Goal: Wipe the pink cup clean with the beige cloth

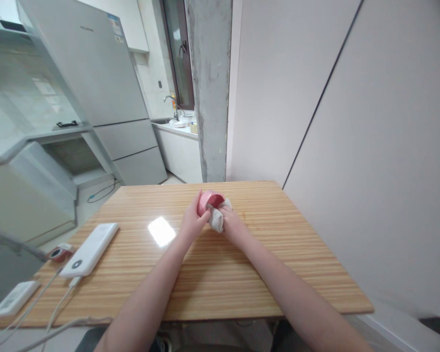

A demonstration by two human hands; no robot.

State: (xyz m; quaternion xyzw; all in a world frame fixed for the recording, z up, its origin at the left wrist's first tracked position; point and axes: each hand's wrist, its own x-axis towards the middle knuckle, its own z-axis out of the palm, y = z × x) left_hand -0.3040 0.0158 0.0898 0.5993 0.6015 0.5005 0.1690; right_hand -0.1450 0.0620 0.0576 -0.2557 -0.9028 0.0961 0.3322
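Over the far middle of the table, my left hand (193, 219) grips a pink cup (204, 199) by its left side, with the thumb near the rim. The cup is tilted, its opening turned toward me and to the right. My right hand (233, 224) is closed on a whitish cloth (216, 220), which is bunched at the cup's mouth. Part of the cloth goes to the cup's opening, and the right fingertips are hidden by the cloth and cup.
A wood-grain table (278, 274) lies under my arms. At its left are a white power bank (91, 249) with a cable (60, 303), a white flat device (15, 298) and a small reddish object (57, 254). A pale wall (337, 171) borders the right.
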